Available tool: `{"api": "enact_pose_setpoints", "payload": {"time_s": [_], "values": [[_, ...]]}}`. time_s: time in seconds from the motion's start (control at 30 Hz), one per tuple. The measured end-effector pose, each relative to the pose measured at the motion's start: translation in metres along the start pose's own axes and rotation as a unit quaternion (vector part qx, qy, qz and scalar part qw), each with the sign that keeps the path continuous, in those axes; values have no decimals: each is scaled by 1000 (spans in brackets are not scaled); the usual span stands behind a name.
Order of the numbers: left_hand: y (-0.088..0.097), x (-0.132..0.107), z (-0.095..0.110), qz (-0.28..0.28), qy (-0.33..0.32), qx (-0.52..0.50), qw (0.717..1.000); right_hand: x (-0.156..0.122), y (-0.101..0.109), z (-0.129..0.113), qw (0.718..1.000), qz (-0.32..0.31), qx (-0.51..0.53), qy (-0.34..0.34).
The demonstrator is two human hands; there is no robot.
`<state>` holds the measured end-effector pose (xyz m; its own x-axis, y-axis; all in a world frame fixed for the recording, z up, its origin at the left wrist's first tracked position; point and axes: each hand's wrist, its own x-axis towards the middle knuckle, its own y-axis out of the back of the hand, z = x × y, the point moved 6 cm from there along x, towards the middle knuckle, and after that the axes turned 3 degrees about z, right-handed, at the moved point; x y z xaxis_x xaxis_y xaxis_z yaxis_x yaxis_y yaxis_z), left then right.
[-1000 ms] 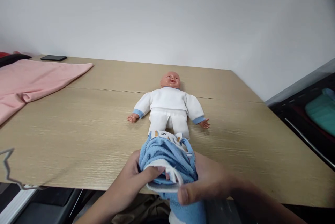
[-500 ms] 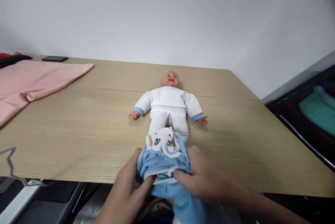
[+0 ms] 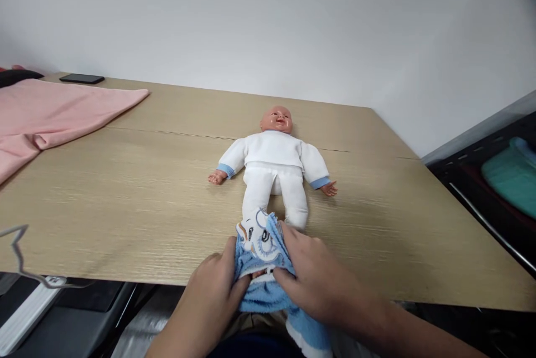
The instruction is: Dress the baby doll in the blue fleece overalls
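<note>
A baby doll (image 3: 274,148) in a white top with blue cuffs and white trousers lies on its back on the wooden table (image 3: 146,207), head toward the wall. Over its lower legs, at the near table edge, is a small blue fluffy garment (image 3: 268,296) with an elephant face on it. My left hand (image 3: 213,291) grips the garment's left side, thumb at its white-edged opening. On the other side my right hand (image 3: 310,274) pinches the same opening. Part of the garment hangs below the table edge. The doll's feet are hidden by the garment and my hands.
Pink cloth (image 3: 62,112) covers the table's left side, with a black phone (image 3: 82,78) behind it. A bent grey wire (image 3: 19,252) sticks out at the left edge. To the right stands a dark rack (image 3: 481,179) holding a teal item (image 3: 511,176). A wall rises behind the table.
My hands have drawn closer together, bunching and folding the garment's elephant face. The view has shifted slightly. The doll lies in the same pose.
</note>
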<state>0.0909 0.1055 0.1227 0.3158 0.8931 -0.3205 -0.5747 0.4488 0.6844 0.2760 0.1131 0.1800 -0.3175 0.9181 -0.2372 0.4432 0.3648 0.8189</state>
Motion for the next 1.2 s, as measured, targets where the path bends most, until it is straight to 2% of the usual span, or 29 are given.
{"api": "enact_pose_setpoints", "payload": {"time_s": [0.1, 0.23, 0.37, 0.43, 0.53, 0.63, 0.73, 0.8, 0.93, 1.0, 1.1, 1.2], "values": [[0, 4, 0, 38, -49, 4, 998, 2, -6, 4, 1000, -27, 3, 12], [4, 4, -2, 105, -108, -122, 981, 4, -10, 14, 997, -6, 59, 46], [4, 8, -9, 92, -114, -226, 963, 5, -13, 23, 991, 31, 123, 50], [10, 11, -12, 96, -136, -232, 958, 7, -12, 24, 984, 40, 162, 64], [27, 17, -13, 105, -207, -194, 953, 13, -1, 21, 974, 68, 188, 110], [44, 26, -14, 69, -255, -174, 949, 21, 14, 18, 963, 91, 188, 171], [54, 41, -14, 22, -260, -211, 942, 34, 25, 20, 951, 88, 220, 199], [57, 55, -15, -2, -245, -261, 934, 46, 28, 26, 947, 70, 248, 190], [51, 88, -18, -90, -152, -363, 915, 72, 23, 37, 933, -23, 329, 141], [50, 101, -20, -126, -120, -384, 907, 78, 23, 39, 926, -47, 350, 130], [53, 112, -23, -157, -121, -403, 893, 76, 32, 39, 928, -35, 343, 140], [61, 116, -32, -140, -160, -412, 886, 64, 44, 52, 931, 9, 346, 115]]}}
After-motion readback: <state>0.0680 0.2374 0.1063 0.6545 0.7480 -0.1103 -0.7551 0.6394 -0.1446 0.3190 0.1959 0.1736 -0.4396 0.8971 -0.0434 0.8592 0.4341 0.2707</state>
